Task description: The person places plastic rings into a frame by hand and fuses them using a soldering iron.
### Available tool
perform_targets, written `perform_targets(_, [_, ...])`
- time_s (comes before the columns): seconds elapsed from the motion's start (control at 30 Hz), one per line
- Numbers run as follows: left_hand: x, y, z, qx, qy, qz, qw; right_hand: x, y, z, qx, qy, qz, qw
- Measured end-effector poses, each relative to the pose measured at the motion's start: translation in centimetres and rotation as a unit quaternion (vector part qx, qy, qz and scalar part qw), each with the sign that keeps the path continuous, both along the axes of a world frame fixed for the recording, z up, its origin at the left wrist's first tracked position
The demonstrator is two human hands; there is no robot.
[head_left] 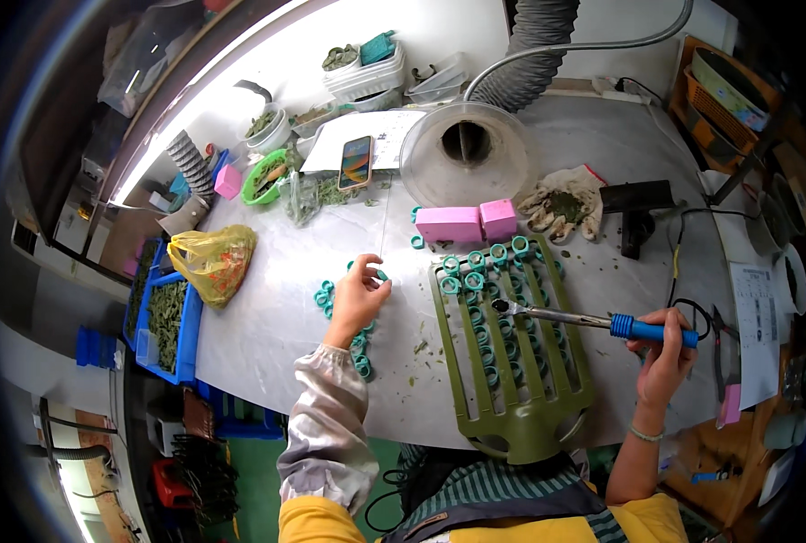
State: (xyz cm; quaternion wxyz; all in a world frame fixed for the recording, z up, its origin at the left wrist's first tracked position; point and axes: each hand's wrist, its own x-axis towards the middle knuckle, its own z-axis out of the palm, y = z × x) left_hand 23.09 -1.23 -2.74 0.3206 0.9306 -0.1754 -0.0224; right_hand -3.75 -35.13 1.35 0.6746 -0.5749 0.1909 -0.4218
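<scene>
My right hand [665, 348] grips the blue handle of a soldering iron [570, 317]. Its metal shaft points left over an olive-green slotted plastic rack [522, 439], and a dark lump shows at the tip. Several small teal rings [452, 265] sit on and between the rack's slats, mostly toward its far end. Left of the rack, my left hand [357, 294] is raised over the table with curled fingers; a bit of a teal ring [382, 274] shows at the fingertips. More loose teal rings [362, 362] lie beneath and beside that hand.
Pink blocks [448, 224] stand behind the rack, near a clear funnel hood [466, 185] on a grey duct. A work glove [566, 201] with dark green bits lies at right. A phone [356, 163], a yellow bag [213, 262] and blue leaf-filled trays [186, 330] are at left.
</scene>
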Motion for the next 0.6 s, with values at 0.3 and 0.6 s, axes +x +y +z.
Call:
perform_targets(0.3, [-6.6, -9.8, 3.8, -0.25, 0.112, -0.203, 0.94, -0.1, -1.0, -0.7, -0.014, 0.016, -0.022, 1.0])
perform_targets(0.6, [-5.8, -13.9, 0.1, -0.102, -0.139, -0.252, 0.952, 1.7, -0.5, -3.0, -0.012, -0.001, 0.003, 1.0])
